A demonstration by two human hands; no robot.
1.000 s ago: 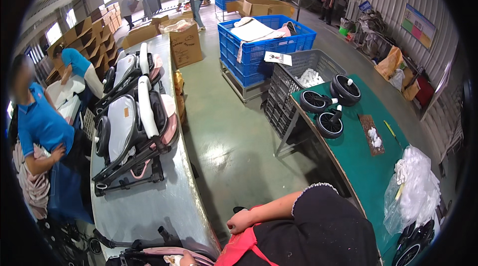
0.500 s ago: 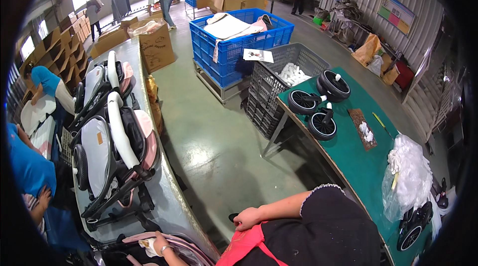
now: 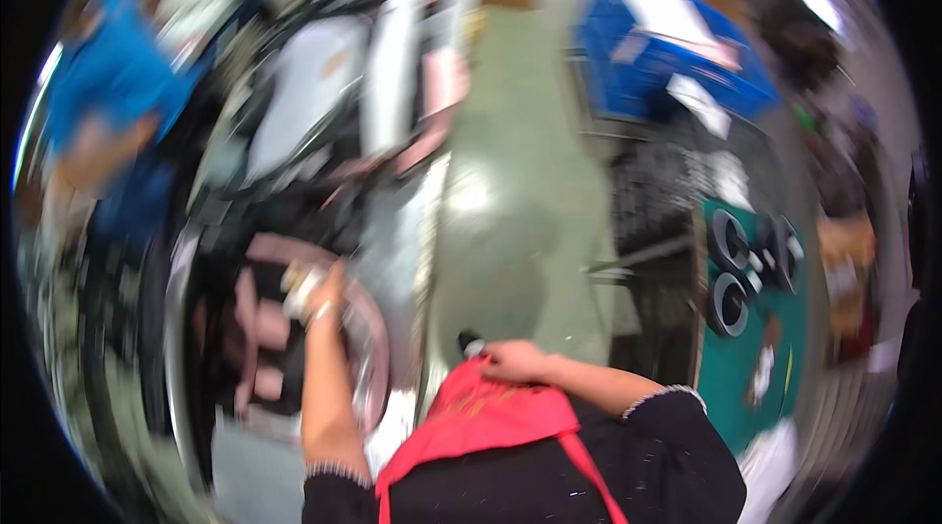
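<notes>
My left hand [image 3: 324, 298] is closed on a crumpled white-and-tan cloth [image 3: 298, 287]. It is over a pink-and-black stroller frame [image 3: 369, 333] lying on the metal-topped table [image 3: 397, 230]. Motion blur hides the finger details. In front of the red apron [image 3: 491, 411], my right hand [image 3: 517, 362] has its fingers curled closed. A small dark thing with a pale end [image 3: 471, 341] shows at its fingertips, too blurred to name. Farther along the same table are folded strollers with grey panels [image 3: 309, 97] and white-wrapped handles [image 3: 391, 73].
At the left a person in blue [image 3: 108, 82] works across the table. To the right, a green-topped table [image 3: 726, 377] holds several black wheels [image 3: 728, 303]. Beyond it are a dark crate [image 3: 653, 185] and a blue crate [image 3: 628, 92], with a floor aisle [image 3: 496, 259] between.
My view has swung left and down, bringing the near stroller into sight. My left hand still grips the cloth, its forearm now fully visible. My right hand stays closed by the apron.
</notes>
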